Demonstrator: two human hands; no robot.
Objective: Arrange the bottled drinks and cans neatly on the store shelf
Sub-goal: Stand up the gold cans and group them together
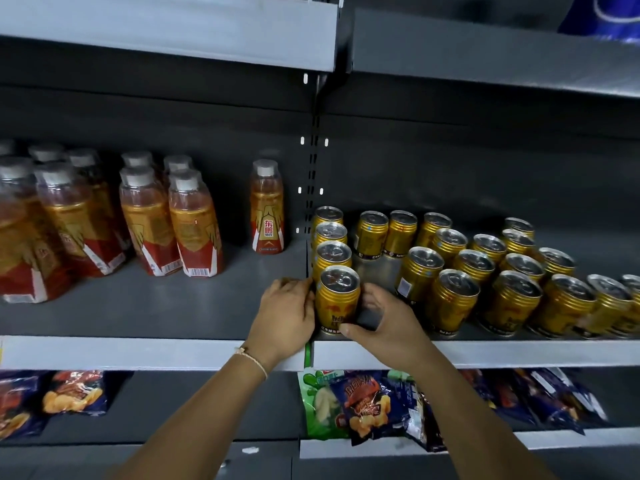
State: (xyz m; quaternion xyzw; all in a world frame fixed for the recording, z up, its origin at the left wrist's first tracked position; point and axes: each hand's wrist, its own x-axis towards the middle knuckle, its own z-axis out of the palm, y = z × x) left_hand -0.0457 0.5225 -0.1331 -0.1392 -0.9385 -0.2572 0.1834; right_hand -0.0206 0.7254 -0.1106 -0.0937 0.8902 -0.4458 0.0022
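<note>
On the grey shelf (156, 306), both hands' grips, left hand (284, 315) and right hand (388, 323), clasp an upright gold can (337, 299).

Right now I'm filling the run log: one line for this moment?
step: aligning front gold can | left hand: grips it | right hand: grips it | place: column's front, shelf edge

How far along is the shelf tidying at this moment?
Done: four gold cans form a straight column at the bay's left edge. In hand: the left hand and right hand hold its front can. Left: the loose gold cans to the right and the lone bottle.
</note>
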